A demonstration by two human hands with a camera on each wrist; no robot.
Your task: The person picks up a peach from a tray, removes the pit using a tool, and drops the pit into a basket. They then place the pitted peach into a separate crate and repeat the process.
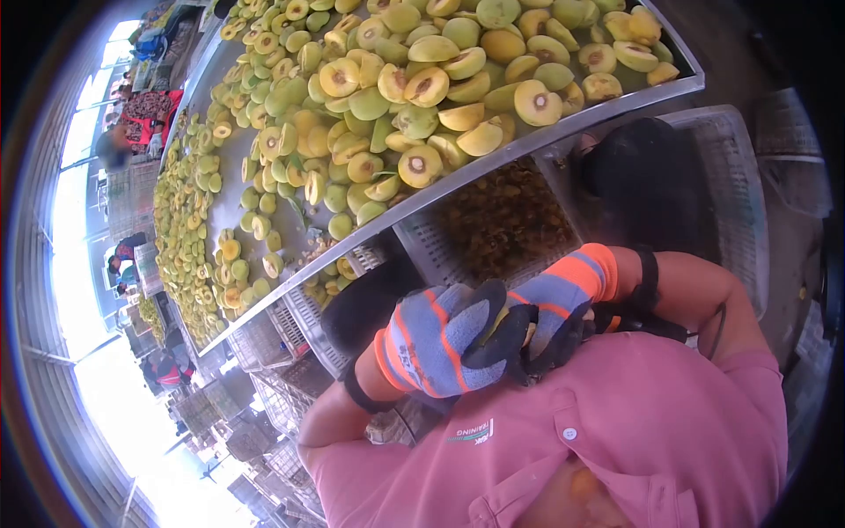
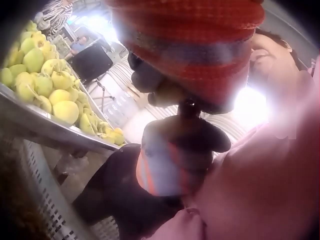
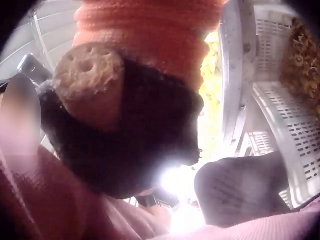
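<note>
Both gloved hands meet in front of the pink shirt (image 1: 616,422). The left hand (image 1: 440,339) has its dark fingers curled round a small piece, apparently fruit; only a yellow-green edge shows. Against it, the right hand (image 1: 563,308) is curled in a fist. In the right wrist view, the right hand (image 3: 150,125) grips a wooden handle (image 3: 90,72), its round, pitted end sticking out. Whatever the handle joins is hidden. The left wrist view has the left hand (image 2: 185,55) large and blurred above the right hand (image 2: 170,160).
A metal-edged table (image 1: 475,180) heaped with halved green-yellow fruit (image 1: 420,165) lies ahead. Beneath its edge, between dark-clad knees, stands a crate (image 1: 431,246) of brown scraps (image 1: 502,220). More crates (image 1: 264,339) stand left; people (image 1: 150,119) work farther off.
</note>
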